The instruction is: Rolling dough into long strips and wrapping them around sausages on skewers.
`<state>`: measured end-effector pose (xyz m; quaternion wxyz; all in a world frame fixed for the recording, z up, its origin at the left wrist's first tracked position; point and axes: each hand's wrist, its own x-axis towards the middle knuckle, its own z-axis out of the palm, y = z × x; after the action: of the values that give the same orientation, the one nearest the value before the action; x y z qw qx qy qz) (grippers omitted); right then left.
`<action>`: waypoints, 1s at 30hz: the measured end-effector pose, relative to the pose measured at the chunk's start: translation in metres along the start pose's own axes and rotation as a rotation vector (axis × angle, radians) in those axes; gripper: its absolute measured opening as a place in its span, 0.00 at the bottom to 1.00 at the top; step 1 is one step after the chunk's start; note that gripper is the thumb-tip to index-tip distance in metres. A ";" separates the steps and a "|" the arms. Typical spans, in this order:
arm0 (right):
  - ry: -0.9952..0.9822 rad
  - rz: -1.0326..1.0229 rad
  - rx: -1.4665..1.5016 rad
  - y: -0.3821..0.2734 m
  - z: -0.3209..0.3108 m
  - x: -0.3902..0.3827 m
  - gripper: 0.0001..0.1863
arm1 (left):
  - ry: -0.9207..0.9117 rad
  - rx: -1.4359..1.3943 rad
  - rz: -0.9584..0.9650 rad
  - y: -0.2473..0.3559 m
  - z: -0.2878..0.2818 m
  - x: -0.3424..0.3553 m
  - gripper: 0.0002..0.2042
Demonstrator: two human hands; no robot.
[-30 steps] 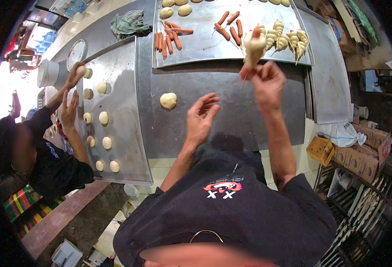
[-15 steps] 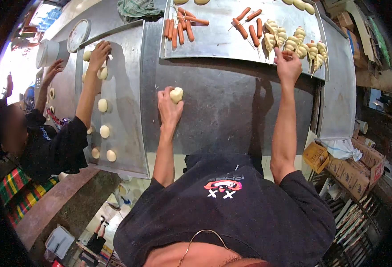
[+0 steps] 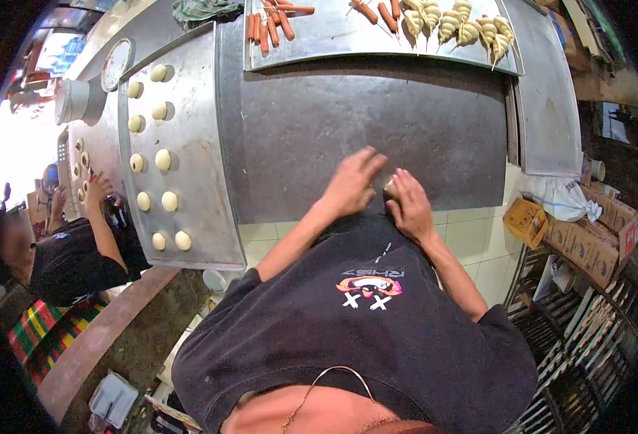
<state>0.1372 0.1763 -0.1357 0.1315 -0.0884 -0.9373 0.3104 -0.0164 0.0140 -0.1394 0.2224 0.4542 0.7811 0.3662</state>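
Observation:
At the near edge of the dark steel worktop (image 3: 362,116), my right hand (image 3: 409,202) is curled over a dough ball (image 3: 390,188), which it partly hides. My left hand (image 3: 355,177) is just left of it, fingers apart and holding nothing I can see. Beyond them a steel tray (image 3: 348,54) holds skewered sausages (image 3: 269,29) and several dough-wrapped sausages on sticks (image 3: 449,29). To the left, a long tray (image 3: 192,108) carries rows of round dough balls (image 3: 162,159).
A co-worker in a dark shirt (image 3: 73,260) works at the far left, near a white bucket (image 3: 69,101) and a round lid (image 3: 118,65). A bare metal sheet (image 3: 550,116) lies right. Cardboard boxes (image 3: 579,249), a yellow carton (image 3: 525,220) and racks (image 3: 586,333) are at lower right.
The wrapped piece joined the others on the upper tray. The dough ball moved from the worktop's left, via my left hand, to under my right hand. The co-worker's arms drew back leftward.

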 end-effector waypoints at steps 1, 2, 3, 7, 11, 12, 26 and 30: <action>-0.122 -0.075 -0.117 0.000 0.007 0.000 0.33 | 0.135 0.122 -0.040 -0.012 -0.005 -0.012 0.35; -0.247 -0.154 -0.233 0.002 0.014 0.004 0.41 | 0.207 0.285 -0.132 -0.020 -0.008 -0.028 0.30; -0.239 -0.128 -0.253 0.007 0.024 0.024 0.46 | 0.208 0.290 -0.145 -0.028 -0.014 -0.038 0.30; 0.005 -0.108 -0.411 0.030 0.061 0.151 0.53 | 0.430 0.397 -0.206 -0.049 -0.009 -0.063 0.22; 0.192 -0.152 -0.307 0.052 0.072 0.210 0.53 | 0.487 0.337 -0.185 -0.053 -0.005 -0.054 0.19; 0.219 -0.164 -0.316 0.049 0.076 0.196 0.52 | 0.497 0.341 -0.184 -0.054 -0.004 -0.056 0.18; -0.026 0.003 -0.331 0.011 0.086 0.132 0.53 | 0.744 -0.859 -0.282 -0.022 0.002 0.030 0.26; 0.256 -0.011 0.185 0.060 0.106 0.193 0.41 | 0.780 -1.532 -0.178 -0.003 -0.002 0.125 0.34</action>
<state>-0.0728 0.2120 -0.2170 0.2592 -0.1096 -0.8807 0.3809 -0.0803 0.1216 -0.1420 0.2114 -0.0418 0.3723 0.9028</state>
